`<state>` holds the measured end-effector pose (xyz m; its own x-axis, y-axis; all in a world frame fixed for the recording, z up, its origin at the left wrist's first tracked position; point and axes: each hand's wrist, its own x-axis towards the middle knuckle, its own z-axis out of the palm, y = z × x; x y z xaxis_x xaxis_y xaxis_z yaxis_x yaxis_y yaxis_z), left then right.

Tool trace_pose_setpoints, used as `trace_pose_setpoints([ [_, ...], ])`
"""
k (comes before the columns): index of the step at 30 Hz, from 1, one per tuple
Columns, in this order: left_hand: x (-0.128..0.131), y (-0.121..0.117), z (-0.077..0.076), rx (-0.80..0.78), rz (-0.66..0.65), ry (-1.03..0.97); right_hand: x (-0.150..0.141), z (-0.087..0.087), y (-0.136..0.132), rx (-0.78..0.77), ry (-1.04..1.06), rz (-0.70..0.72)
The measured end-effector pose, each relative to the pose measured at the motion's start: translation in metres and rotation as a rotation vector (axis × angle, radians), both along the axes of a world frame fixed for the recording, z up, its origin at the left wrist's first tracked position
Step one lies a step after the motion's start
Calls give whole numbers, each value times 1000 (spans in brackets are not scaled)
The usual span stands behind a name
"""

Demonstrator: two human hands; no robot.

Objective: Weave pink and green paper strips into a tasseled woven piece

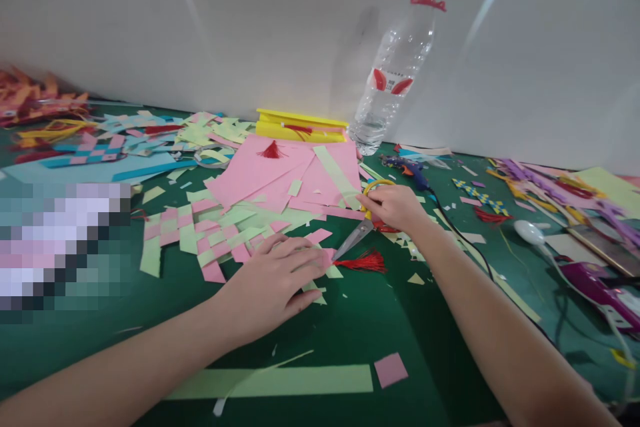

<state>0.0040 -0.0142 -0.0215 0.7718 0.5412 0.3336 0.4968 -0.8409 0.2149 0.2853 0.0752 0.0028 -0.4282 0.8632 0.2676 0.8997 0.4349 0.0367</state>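
Wall: pale, across the back of my view.
Table: dark green (360,347), paper scraps scattered all over it.
Pink sheets: a pile (255,180) toward the back middle, with another red tassel (273,151) lying on top.
Bottle: clear plastic (393,73), tilted in my view, red band round its neck, just right of the yellow holder (295,127) behind the pink sheets.
Woven strips: pink and light green (200,233), running from the left up to my left hand.
Long green strip: flat (280,380) at the near edge of the view.
Left hand: mine (280,277), open – fingers stretched out, thumb apart from them, fingertips over a small pink piece (327,257). Can't tell if anything is pinched underneath.
Right hand: mine (395,208), fingers closed on the scissors' yellow handles.
Scissors: in my right hand, blades (354,239) angled down and left, tips at the small pink piece beside my left fingertips. Can't tell if they touch it.
Glue gun: blue (407,168), behind my right hand, dark cord trailing toward me.
Red tassel: on the table (365,261) – fringe pointing right, its narrow end by the scissor tips.
Pink square: loose (391,369), just right of the long green strip.
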Motion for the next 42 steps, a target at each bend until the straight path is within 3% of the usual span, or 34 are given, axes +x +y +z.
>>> trace_pose_setpoints([
  [7, 0, -1, 2, -1, -5, 30, 4, 4, -2, 23, -40, -32],
  [13, 0, -2, 1, 36, 4, 17, 11, 28, -12, 123, -80, -114],
  [19, 0, -3, 3, 70, -18, 22, 11, 46, -32, 242, -65, -382],
  [22, 1, -4, 5, 97, -22, 15, 7, 42, -43, 174, -21, -518],
  [26, 1, -4, 8, 109, -32, 36, 4, 29, -58, -24, 74, -616],
  [30, 1, -5, 8, 107, -31, 30, 12, 22, -64, -193, 240, -578],
  [38, 2, -6, 12, 138, -33, -57, 29, 24, -65, -423, 398, -459],
  [42, 1, -9, 15, 208, 21, -110, 29, 20, -67, -379, 388, -470],
])
